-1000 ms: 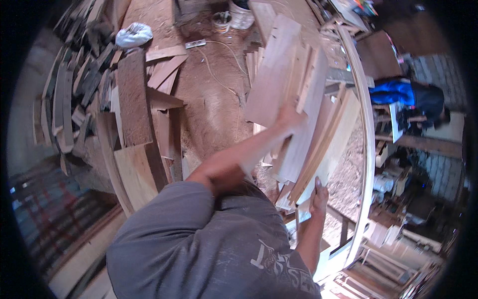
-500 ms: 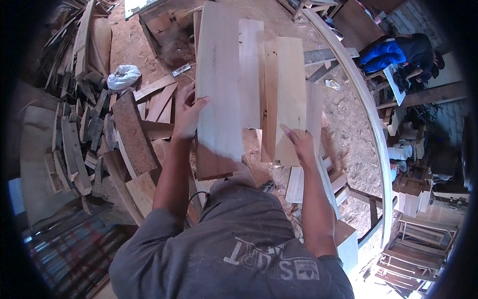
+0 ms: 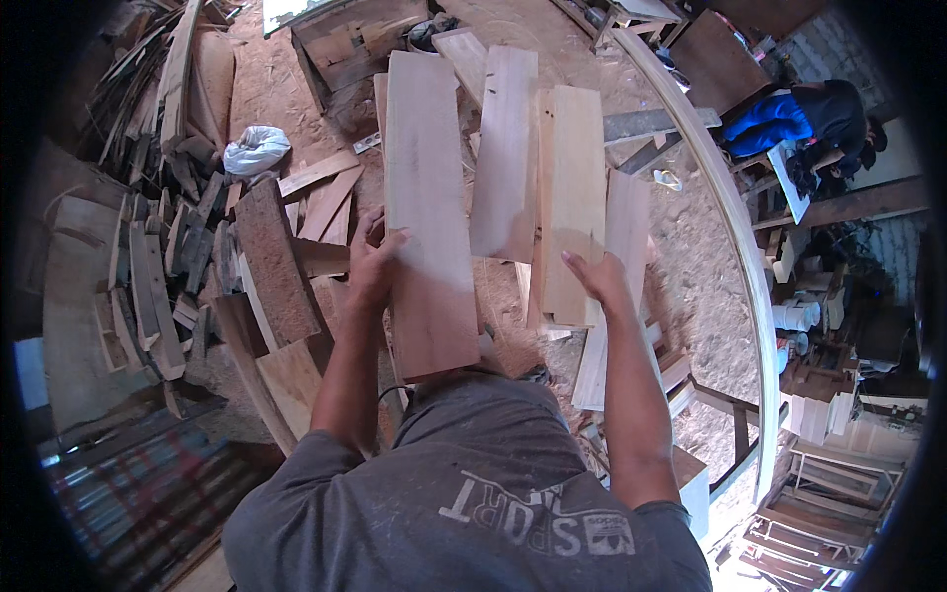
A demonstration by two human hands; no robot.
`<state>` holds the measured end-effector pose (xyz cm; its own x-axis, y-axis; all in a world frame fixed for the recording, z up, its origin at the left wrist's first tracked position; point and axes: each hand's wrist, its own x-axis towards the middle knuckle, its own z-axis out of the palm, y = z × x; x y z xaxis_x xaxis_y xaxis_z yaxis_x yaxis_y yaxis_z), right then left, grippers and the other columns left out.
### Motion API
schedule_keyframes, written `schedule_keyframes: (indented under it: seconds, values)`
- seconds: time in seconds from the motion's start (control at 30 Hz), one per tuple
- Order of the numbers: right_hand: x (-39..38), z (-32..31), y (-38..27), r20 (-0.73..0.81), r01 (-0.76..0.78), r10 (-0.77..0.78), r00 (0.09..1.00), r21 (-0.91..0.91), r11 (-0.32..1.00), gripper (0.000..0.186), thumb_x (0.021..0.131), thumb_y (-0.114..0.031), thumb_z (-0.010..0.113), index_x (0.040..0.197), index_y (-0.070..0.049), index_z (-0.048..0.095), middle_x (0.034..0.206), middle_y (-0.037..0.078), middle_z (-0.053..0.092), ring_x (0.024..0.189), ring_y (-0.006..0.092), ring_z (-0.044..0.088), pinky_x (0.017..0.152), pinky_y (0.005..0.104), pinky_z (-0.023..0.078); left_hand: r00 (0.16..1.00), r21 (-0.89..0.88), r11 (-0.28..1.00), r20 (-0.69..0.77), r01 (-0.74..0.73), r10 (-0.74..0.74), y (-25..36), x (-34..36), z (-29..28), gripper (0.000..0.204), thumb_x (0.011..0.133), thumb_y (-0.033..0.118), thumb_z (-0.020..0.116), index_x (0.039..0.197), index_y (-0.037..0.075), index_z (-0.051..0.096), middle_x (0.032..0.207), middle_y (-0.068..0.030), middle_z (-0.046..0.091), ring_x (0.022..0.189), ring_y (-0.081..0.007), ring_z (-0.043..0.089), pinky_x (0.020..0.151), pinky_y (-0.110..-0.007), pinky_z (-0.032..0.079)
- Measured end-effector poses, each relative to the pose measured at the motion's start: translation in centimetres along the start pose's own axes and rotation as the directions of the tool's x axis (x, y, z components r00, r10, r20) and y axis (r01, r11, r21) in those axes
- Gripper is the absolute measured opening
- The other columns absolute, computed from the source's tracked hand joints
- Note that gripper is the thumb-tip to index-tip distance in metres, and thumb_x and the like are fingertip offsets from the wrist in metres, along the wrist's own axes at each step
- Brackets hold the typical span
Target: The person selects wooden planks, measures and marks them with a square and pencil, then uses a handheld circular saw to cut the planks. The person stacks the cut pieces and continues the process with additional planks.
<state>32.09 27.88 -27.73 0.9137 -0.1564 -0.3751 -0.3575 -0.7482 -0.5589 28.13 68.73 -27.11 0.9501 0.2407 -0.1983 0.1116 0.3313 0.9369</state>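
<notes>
My left hand [image 3: 373, 261] is closed on the left edge of a wide, pale plank [image 3: 429, 217], thumb on its face. The plank points away from me, its near end just in front of my shirt; another board's edge shows behind its far left side. My right hand [image 3: 600, 279] grips a narrower yellowish plank [image 3: 574, 187] low on its right edge, thumb on top and fingers hidden beneath. A browner board edge shows along this plank's left side. Between the two held planks lies a pinkish plank [image 3: 505, 148], touched by neither hand.
Wood offcuts [image 3: 148, 286] pile up on the left, near a white sack [image 3: 256, 150]. A long curved-looking beam [image 3: 735, 187] runs down the right side. Beyond it, a person in blue trousers [image 3: 769, 123] bends over. A wooden box [image 3: 360, 44] stands at the far side.
The wide plank in my left hand has come down and its far end is nearer, uncovering more behind it. My right hand keeps its hold on the narrower plank, with little movement.
</notes>
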Motion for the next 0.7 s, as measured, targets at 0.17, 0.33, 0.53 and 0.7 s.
schedule_keyframes:
  seconds: [0.17, 0.33, 0.53, 0.7]
  values:
    - [0.4, -0.1, -0.3, 0.063, -0.129, 0.135, 0.989, -0.081, 0.988, 0.071, 0.089, -0.053, 0.088, 0.119, 0.010, 0.077, 0.106, 0.025, 0.081, 0.100, 0.0332, 0.080, 0.086, 0.0438, 0.062, 0.997, -0.006, 1.000, 0.076, 0.010, -0.010, 0.1, 0.2, 2.1, 0.072, 0.088, 0.008, 0.083, 0.153, 0.000, 0.052, 0.142, -0.0176, 0.065, 0.126, -0.0253, 0.065, 0.107, -0.041, 0.053]
    - [-1.2, -0.3, -0.9, 0.016, -0.079, 0.079, 0.997, 0.387, 0.919, 0.085, 0.083, -0.040, 0.097, 0.133, 0.017, 0.059, 0.120, 0.026, 0.074, 0.107, 0.0291, 0.077, 0.088, 0.0420, 0.064, 0.992, -0.035, 0.998, 0.111, 0.058, -0.054, 0.0, -0.1, 4.6, 0.069, 0.089, 0.006, 0.081, 0.151, 0.000, 0.053, 0.140, -0.0169, 0.065, 0.125, -0.0243, 0.065, 0.106, -0.040, 0.055]
    - [-0.6, -0.3, 0.2, 0.028, -0.093, 0.094, 0.995, 0.575, 0.813, 0.084, 0.082, -0.030, 0.098, 0.135, 0.018, 0.053, 0.127, 0.026, 0.071, 0.110, 0.0280, 0.075, 0.089, 0.0408, 0.065, 0.985, -0.090, 0.995, 0.172, 0.038, -0.022, -2.8, 1.2, 7.5, 0.065, 0.090, 0.002, 0.080, 0.149, -0.002, 0.054, 0.137, -0.0159, 0.068, 0.122, -0.0225, 0.067, 0.104, -0.039, 0.056]
    - [0.0, -1.4, 0.6, 0.126, -0.112, 0.038, 0.991, 0.656, 0.747, 0.075, 0.086, -0.027, 0.095, 0.139, 0.011, 0.058, 0.129, 0.020, 0.072, 0.111, 0.0256, 0.075, 0.091, 0.0405, 0.064, 0.982, -0.145, 0.989, 0.190, 0.027, 0.002, -5.4, 2.8, 9.5, 0.063, 0.088, 0.003, 0.081, 0.146, -0.003, 0.057, 0.134, -0.0156, 0.070, 0.121, -0.0227, 0.068, 0.105, -0.040, 0.056]
